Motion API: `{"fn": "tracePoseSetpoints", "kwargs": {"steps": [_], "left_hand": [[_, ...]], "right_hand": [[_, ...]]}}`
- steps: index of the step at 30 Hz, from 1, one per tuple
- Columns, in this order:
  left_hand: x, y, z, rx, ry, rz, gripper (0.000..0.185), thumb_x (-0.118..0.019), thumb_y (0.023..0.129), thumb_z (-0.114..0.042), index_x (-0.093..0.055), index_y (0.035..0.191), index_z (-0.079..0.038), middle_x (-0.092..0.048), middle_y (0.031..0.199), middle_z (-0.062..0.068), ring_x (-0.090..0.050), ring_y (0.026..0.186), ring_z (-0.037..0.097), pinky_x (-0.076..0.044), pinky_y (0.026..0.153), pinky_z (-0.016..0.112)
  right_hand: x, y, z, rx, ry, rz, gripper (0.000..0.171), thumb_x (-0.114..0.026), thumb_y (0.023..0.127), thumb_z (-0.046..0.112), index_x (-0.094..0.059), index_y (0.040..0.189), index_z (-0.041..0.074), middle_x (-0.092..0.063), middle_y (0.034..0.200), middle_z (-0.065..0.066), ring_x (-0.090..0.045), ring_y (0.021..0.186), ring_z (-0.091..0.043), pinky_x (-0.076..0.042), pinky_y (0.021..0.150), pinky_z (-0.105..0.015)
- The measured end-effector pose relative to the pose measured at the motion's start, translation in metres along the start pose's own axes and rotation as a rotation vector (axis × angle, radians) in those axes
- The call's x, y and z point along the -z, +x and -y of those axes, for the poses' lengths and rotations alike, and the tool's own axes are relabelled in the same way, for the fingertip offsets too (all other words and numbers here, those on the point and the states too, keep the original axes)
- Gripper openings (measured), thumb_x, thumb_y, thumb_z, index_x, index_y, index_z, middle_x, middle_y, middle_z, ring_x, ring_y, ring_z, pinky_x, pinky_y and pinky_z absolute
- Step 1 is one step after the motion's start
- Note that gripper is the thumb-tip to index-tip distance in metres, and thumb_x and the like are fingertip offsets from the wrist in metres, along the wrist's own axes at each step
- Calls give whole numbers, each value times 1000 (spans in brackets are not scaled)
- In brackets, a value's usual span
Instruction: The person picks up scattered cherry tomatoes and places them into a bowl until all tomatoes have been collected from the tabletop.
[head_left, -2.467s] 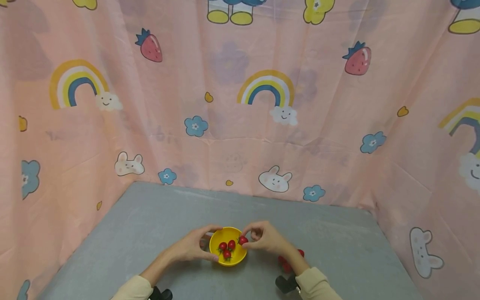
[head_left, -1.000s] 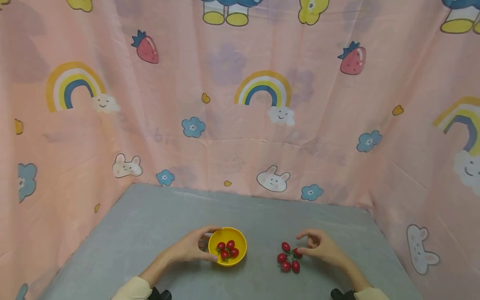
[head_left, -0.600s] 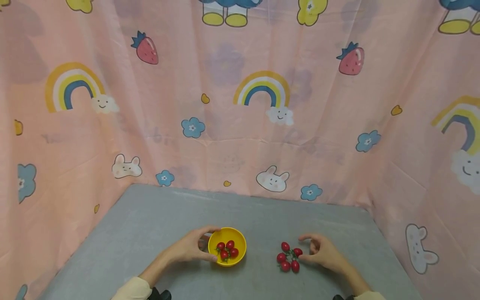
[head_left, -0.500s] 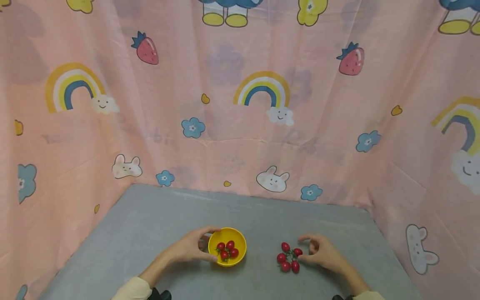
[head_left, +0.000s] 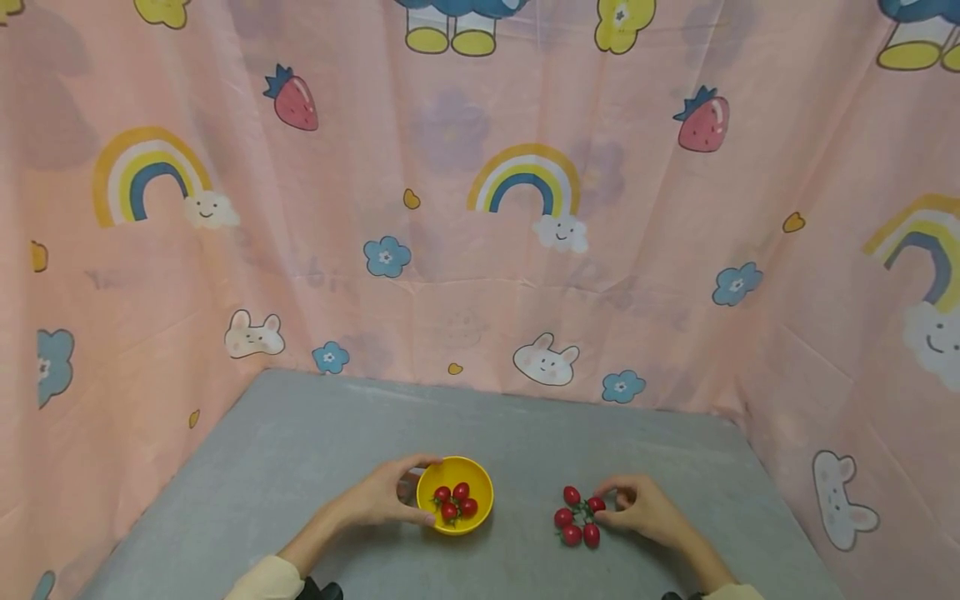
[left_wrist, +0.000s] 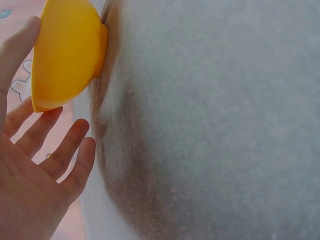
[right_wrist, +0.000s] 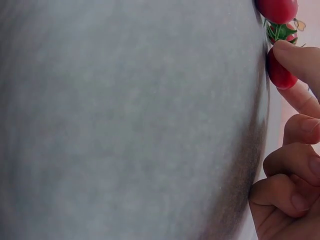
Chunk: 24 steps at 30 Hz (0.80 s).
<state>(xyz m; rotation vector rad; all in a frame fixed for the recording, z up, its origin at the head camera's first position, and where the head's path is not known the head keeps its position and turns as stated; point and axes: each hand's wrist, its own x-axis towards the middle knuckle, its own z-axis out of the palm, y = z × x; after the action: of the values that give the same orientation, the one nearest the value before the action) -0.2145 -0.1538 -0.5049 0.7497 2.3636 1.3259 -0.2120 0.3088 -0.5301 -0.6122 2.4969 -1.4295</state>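
While the left hand point(head_left: 382, 498) cupped the yellow bowl point(head_left: 455, 494) holding four cherry tomatoes, the right hand point(head_left: 637, 510) pinched one tomato point(head_left: 596, 504) from the cluster right of it; lifting it bowlward seemingly came next.

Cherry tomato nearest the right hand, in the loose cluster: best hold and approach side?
Pinch the tomato across its round body, coming from the right, where the right hand already touches it. Other tomatoes crowd its left, so that side looks blocked.
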Motion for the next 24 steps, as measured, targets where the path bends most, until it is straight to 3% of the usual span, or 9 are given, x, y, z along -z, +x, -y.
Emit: {"fn": "tracePoseSetpoints", "kwargs": {"steps": [12, 19, 24], "left_hand": [[1, 0, 1, 0, -11, 6, 70, -85, 86, -27, -51, 146, -14, -53, 144, 8, -58, 118, 28, -53, 95, 39], [1, -1, 0, 2, -12, 1, 70, -85, 86, -27, -51, 146, -15, -53, 144, 8, -58, 118, 28, -53, 95, 39], [1, 0, 1, 7, -4, 0, 70, -85, 86, -28, -51, 146, -15, -53, 144, 7, -58, 118, 27, -53, 95, 39]], "right_hand": [[2, 1, 0, -3, -6, 15, 21, -82, 88, 16, -75, 103, 4, -39, 61, 6, -34, 54, -3, -33, 49, -21], [9, 2, 2, -55, -21, -7, 24, -83, 87, 18, -74, 104, 4, -41, 64, 3, -36, 56, -6, -32, 48, -21], [12, 5, 7, -25, -65, -47, 22, -84, 86, 19, -75, 103, 7, -42, 64, 5, -38, 56, -5, -33, 48, -21]]}}
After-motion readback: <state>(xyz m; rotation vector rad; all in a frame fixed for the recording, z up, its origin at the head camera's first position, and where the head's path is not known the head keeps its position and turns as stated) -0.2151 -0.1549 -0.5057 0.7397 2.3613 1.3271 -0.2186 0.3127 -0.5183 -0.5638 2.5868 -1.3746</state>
